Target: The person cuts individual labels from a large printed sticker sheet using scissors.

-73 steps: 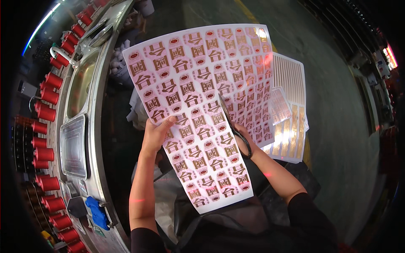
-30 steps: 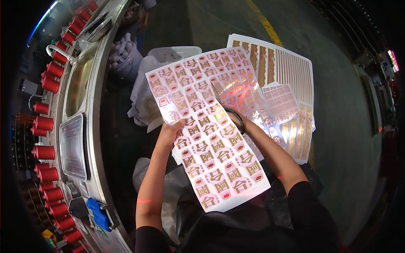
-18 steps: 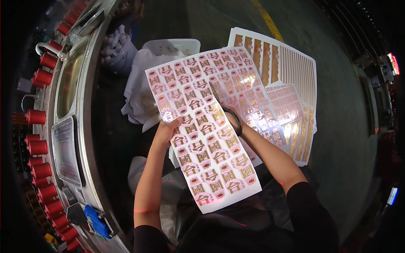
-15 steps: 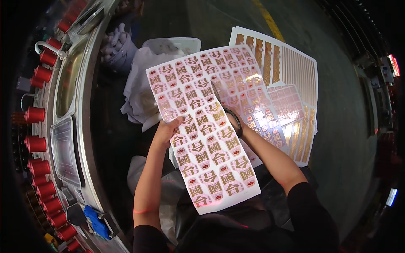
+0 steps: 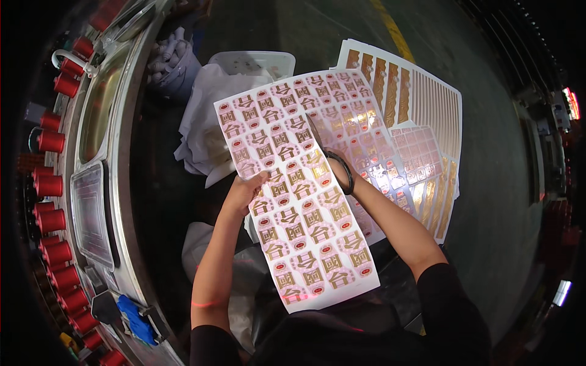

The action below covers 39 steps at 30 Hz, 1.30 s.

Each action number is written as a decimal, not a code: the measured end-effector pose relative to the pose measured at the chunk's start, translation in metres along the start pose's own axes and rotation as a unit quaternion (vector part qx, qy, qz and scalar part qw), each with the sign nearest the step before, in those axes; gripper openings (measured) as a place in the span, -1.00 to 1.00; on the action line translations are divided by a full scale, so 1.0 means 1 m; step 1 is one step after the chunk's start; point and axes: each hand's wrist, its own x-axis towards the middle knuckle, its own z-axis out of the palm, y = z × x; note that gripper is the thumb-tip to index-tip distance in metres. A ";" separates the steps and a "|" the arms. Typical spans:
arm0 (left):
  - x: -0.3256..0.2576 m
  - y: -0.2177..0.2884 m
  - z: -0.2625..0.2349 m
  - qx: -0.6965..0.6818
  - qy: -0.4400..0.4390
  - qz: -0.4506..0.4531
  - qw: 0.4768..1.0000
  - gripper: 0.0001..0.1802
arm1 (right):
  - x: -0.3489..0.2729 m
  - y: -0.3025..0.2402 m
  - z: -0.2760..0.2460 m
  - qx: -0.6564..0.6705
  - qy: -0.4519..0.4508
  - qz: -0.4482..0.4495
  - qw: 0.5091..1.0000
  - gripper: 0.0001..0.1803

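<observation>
A sheet of pink-and-gold printed stickers slants across my lap, with a cut running down from its upper part. My left hand pinches its left edge, thumb on top and fingers underneath. My right hand grips black-handled scissors at the cut. Most of that hand is hidden by the handle and sheet, and a dark blade shows along the slit. Right of the cut, the part of the sheet bends away and catches the light.
Under and beyond the sheet lie more printed sheets with gold and brown strips. Crumpled white plastic, a white tub and a filled bucket stand at the far left. A metal sink counter with red cylinders runs along the left.
The scissors' handle loop shows wider than before, and less of the blade is visible. My left hand keeps its hold on the sheet. The whole view has shifted slightly.
</observation>
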 end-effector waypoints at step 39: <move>-0.004 0.001 0.006 -0.053 -0.006 -0.054 0.997 -0.56 | 0.031 -0.049 -0.011 0.032 -0.035 0.138 0.989 -0.61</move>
